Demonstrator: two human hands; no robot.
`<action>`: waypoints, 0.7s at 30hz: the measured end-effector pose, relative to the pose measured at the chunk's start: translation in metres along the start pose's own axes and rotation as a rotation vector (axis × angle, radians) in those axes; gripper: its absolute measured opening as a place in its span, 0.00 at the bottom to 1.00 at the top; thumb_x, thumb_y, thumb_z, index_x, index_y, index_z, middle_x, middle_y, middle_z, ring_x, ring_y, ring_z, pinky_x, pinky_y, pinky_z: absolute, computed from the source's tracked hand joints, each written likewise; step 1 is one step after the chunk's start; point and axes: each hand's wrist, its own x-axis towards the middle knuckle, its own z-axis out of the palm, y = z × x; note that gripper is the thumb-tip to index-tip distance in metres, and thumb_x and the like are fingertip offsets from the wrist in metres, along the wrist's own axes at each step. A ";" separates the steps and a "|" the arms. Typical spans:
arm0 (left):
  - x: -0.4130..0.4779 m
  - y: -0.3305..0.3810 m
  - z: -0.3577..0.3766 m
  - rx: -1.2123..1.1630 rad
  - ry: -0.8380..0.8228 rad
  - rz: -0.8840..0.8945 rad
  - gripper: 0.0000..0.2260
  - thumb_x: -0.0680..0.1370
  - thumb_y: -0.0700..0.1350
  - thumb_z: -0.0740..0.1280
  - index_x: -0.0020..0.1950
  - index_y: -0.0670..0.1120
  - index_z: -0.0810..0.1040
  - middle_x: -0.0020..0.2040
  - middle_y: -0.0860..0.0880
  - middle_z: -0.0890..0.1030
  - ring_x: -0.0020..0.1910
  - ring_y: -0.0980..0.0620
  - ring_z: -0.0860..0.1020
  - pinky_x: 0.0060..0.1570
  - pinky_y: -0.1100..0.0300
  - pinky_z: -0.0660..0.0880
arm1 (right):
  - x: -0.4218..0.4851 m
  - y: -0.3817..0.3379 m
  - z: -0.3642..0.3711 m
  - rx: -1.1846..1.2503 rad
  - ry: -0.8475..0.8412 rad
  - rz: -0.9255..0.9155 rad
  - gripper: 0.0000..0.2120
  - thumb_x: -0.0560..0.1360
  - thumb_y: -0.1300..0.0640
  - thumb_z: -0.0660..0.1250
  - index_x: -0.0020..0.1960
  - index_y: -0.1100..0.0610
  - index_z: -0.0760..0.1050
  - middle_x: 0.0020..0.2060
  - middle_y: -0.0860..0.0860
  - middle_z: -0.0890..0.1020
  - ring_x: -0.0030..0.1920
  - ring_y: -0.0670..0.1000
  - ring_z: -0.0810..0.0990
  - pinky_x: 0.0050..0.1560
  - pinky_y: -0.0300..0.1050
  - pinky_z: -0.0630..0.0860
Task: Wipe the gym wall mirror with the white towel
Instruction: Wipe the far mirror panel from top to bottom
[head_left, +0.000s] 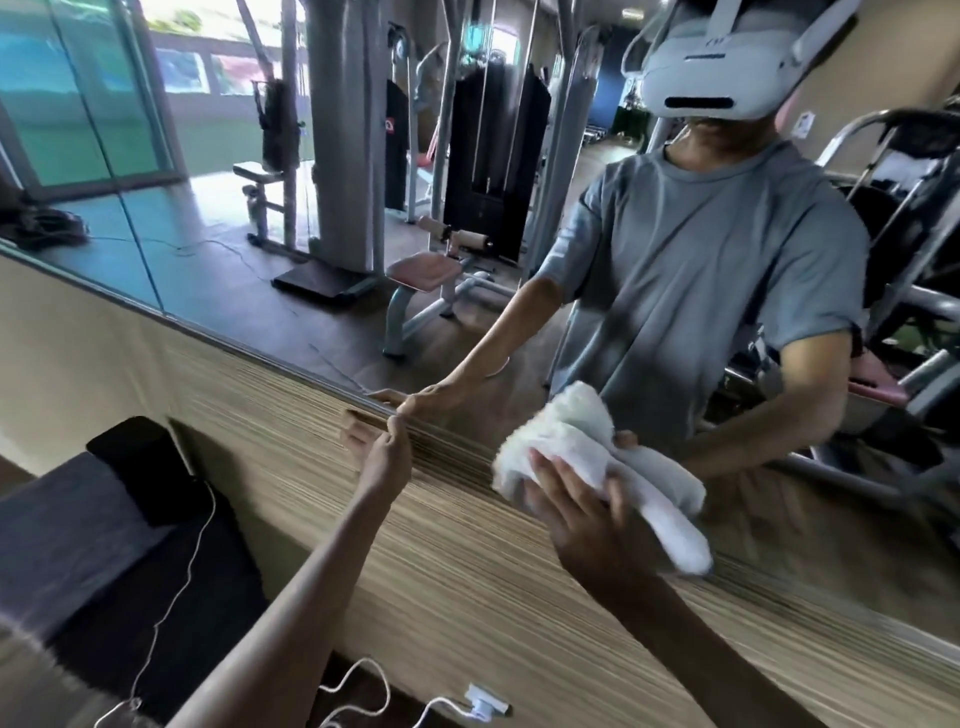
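The wall mirror (322, 291) fills the upper part of the head view above a striped wooden wall panel (441, 530). My right hand (576, 499) holds a bunched white towel (597, 457) against the mirror's lower edge, with one end of the cloth hanging down to the right. My left hand (382, 447) reaches forward with its fingertips touching the mirror's bottom frame. The reflection shows a person in a grey shirt and a headset, mirroring both arms.
A dark cushioned bench (104, 525) stands at lower left with a black phone (150, 462) on it. A white charging cable (176, 587) runs to a plug (483, 706) on the floor. Gym machines appear only as reflections.
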 end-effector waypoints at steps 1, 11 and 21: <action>-0.003 0.001 0.000 -0.011 0.031 0.009 0.44 0.74 0.67 0.44 0.80 0.36 0.55 0.81 0.35 0.47 0.80 0.43 0.45 0.77 0.51 0.47 | 0.018 -0.011 0.000 0.014 -0.002 -0.004 0.23 0.82 0.60 0.50 0.74 0.53 0.71 0.77 0.53 0.67 0.74 0.52 0.69 0.61 0.59 0.67; -0.009 0.003 0.000 -0.154 0.132 0.050 0.42 0.76 0.66 0.47 0.82 0.39 0.47 0.82 0.41 0.47 0.80 0.47 0.49 0.77 0.51 0.49 | 0.085 -0.042 0.002 0.106 -0.029 -0.105 0.25 0.75 0.56 0.61 0.72 0.50 0.72 0.78 0.49 0.63 0.76 0.48 0.64 0.73 0.59 0.51; -0.112 0.033 0.067 -0.188 0.163 0.100 0.35 0.83 0.53 0.55 0.81 0.40 0.39 0.80 0.33 0.42 0.80 0.37 0.45 0.77 0.42 0.52 | -0.088 0.071 -0.004 -0.029 -0.120 -0.016 0.34 0.69 0.45 0.70 0.75 0.45 0.68 0.78 0.49 0.64 0.74 0.53 0.64 0.64 0.60 0.64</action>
